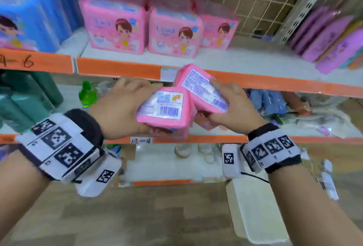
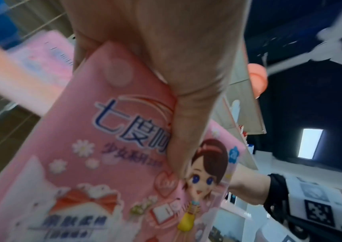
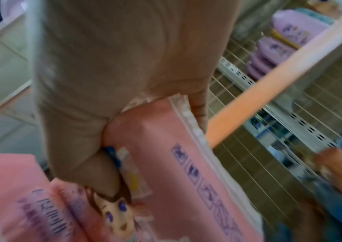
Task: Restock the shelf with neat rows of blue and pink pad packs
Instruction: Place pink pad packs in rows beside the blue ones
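Both hands gripping pink packs. Head view: left hand (image 1: pixel 121 106) curled round left pink pack (image 1: pixel 164 108), barcode side up; right hand (image 1: pixel 233 108) clutching right pink pack (image 1: pixel 204 88), tilted; packs touching, below upper shelf edge (image 1: pixel 117 68). Three pink packs (image 1: pixel 169 31) upright on shelf, blue packs (image 1: pixel 29 16) left of them.
Left wrist: thumb (image 2: pixel 186 131) pressed on pack's printed front.
Right wrist: fingers (image 3: pixel 83 147) wrapped round pack; very blurred.

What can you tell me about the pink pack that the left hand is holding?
The pink pack is a soft block in glossy plastic wrap. Its back faces up in the head view, with a white label and a barcode; the left wrist view shows the front, printed with a cartoon girl, daisies and blue characters. The left hand grips it, thumb across the front, in the air below the upper shelf's orange edge. Its right side meets the second pink pack.
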Motion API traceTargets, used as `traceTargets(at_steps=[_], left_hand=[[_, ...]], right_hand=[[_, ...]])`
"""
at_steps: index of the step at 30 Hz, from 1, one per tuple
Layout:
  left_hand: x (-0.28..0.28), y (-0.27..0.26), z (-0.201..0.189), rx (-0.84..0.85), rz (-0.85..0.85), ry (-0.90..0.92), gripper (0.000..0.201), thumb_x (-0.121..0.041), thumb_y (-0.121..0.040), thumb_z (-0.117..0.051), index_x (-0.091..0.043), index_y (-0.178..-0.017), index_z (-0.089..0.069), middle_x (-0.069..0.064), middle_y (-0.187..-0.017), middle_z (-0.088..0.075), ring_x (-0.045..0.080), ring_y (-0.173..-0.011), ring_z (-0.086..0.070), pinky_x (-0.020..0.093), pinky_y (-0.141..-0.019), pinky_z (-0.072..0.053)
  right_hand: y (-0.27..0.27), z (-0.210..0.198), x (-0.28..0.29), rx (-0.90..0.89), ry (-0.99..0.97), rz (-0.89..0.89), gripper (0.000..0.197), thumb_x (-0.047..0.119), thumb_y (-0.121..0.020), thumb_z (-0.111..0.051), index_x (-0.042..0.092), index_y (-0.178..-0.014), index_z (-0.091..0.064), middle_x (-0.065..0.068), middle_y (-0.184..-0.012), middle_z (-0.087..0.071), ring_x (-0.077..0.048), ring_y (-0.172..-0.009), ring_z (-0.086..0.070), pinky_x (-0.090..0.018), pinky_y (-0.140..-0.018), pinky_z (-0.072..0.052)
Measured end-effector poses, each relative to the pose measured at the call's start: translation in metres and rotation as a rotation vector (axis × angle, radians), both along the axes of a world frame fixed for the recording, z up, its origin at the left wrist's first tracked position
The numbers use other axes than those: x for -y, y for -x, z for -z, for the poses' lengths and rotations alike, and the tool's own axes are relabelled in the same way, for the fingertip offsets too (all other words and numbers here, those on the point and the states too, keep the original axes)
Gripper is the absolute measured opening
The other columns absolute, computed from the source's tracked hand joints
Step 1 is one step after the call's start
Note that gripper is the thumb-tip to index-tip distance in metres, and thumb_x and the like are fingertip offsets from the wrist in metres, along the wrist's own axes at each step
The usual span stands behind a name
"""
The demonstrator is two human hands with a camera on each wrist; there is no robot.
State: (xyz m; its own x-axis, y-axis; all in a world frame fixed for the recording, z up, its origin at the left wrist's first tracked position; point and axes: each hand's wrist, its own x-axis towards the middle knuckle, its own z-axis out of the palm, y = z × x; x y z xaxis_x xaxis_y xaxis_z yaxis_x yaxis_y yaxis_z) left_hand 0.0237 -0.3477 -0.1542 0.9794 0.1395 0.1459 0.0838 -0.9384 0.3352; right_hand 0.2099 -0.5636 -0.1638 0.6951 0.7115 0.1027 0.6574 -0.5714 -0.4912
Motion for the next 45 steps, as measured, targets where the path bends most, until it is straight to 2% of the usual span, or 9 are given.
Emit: traceTargets(at_steps=[4,10,14,19,24,30,34,41,45], left_hand=[[0.002,-0.032,-0.049,-0.045,0.099,-0.056,0.103,-0.045,-0.06,-0.081,-0.033,-0.145,-0.023,-0.005,-0.14,-0.035,0.009,-0.117,-0.023,0.017,-0.093,-0.018],[0.008,-0.085,-0.074,-0.024,0.078,0.008,0.102,-0.046,-0.06,-0.08,-0.038,-0.143,-0.023,-0.009,-0.141,-0.034,0.008,-0.125,-0.024,0.021,-0.099,-0.019],[0.007,-0.138,-0.079,-0.066,-0.076,-0.027,0.102,-0.046,-0.064,-0.078,-0.036,-0.146,-0.017,-0.001,-0.147,-0.03,0.019,-0.132,-0.022,0.025,-0.105,-0.019],[0.016,-0.175,-0.071,-0.096,-0.189,-0.222,0.105,-0.058,-0.06,-0.075,-0.037,-0.145,-0.017,-0.005,-0.143,-0.031,0.02,-0.126,-0.027,0.031,-0.099,-0.03],[0.02,-0.179,-0.071,-0.061,-0.251,-0.202,0.107,-0.058,-0.054,-0.077,-0.039,-0.143,-0.022,-0.01,-0.138,-0.036,0.015,-0.122,-0.03,0.029,-0.095,-0.032],[0.024,-0.178,-0.07,-0.041,-0.284,-0.186,0.108,-0.059,-0.052,-0.078,-0.041,-0.143,-0.023,-0.012,-0.139,-0.034,0.012,-0.124,-0.028,0.028,-0.1,-0.03],[0.023,-0.178,-0.069,-0.041,-0.289,-0.182,0.108,-0.059,-0.051,-0.078,-0.041,-0.142,-0.023,-0.013,-0.138,-0.035,0.011,-0.124,-0.028,0.028,-0.099,-0.029],[0.025,-0.183,-0.071,-0.086,-0.296,-0.23,0.107,-0.061,-0.055,-0.075,-0.04,-0.144,-0.02,-0.011,-0.139,-0.034,0.014,-0.124,-0.028,0.028,-0.094,-0.03],[0.03,-0.187,-0.073,-0.091,-0.265,-0.184,0.106,-0.06,-0.056,-0.075,-0.039,-0.144,-0.021,-0.008,-0.139,-0.034,0.016,-0.125,-0.028,0.033,-0.098,-0.031]], right_hand=[[-0.028,-0.041,0.008,-0.005,-0.04,-0.039,0.076,0.016,-0.064,-0.074,0.026,-0.134,-0.046,0.006,-0.109,-0.04,-0.012,-0.105,-0.048,-0.018,-0.083,-0.033],[-0.095,-0.081,0.022,0.088,-0.057,-0.096,0.076,0.015,-0.062,-0.077,0.024,-0.132,-0.049,0.003,-0.108,-0.043,-0.004,-0.092,-0.044,0.004,-0.074,-0.029],[-0.153,-0.096,0.008,0.125,0.023,-0.111,0.077,0.021,-0.066,-0.076,0.024,-0.136,-0.043,0.0,-0.112,-0.041,-0.011,-0.102,-0.044,-0.017,-0.082,-0.031],[-0.215,-0.094,-0.017,0.095,0.146,-0.139,0.075,0.028,-0.073,-0.075,0.02,-0.139,-0.04,-0.007,-0.127,-0.041,-0.02,-0.119,-0.042,-0.014,-0.085,-0.024],[-0.243,-0.089,-0.044,0.099,0.202,-0.221,0.076,0.033,-0.075,-0.074,0.02,-0.14,-0.038,-0.009,-0.135,-0.041,-0.021,-0.124,-0.039,-0.02,-0.092,-0.026],[-0.251,-0.085,-0.064,0.167,0.226,-0.243,0.078,0.033,-0.073,-0.075,0.025,-0.141,-0.037,-0.009,-0.141,-0.038,-0.025,-0.13,-0.035,-0.032,-0.109,-0.028],[-0.251,-0.074,-0.071,0.207,0.253,-0.209,0.08,0.036,-0.075,-0.071,0.031,-0.144,-0.03,-0.014,-0.15,-0.025,-0.035,-0.136,-0.022,-0.045,-0.113,-0.022],[-0.238,-0.069,-0.076,0.215,0.232,-0.173,0.079,0.038,-0.078,-0.067,0.036,-0.144,-0.024,-0.011,-0.153,-0.015,-0.036,-0.135,-0.016,-0.047,-0.111,-0.021],[-0.223,-0.076,-0.062,0.352,0.144,-0.117,0.086,0.045,-0.078,-0.066,0.033,-0.146,-0.016,-0.013,-0.15,-0.013,-0.034,-0.134,-0.015,-0.044,-0.109,-0.023]])
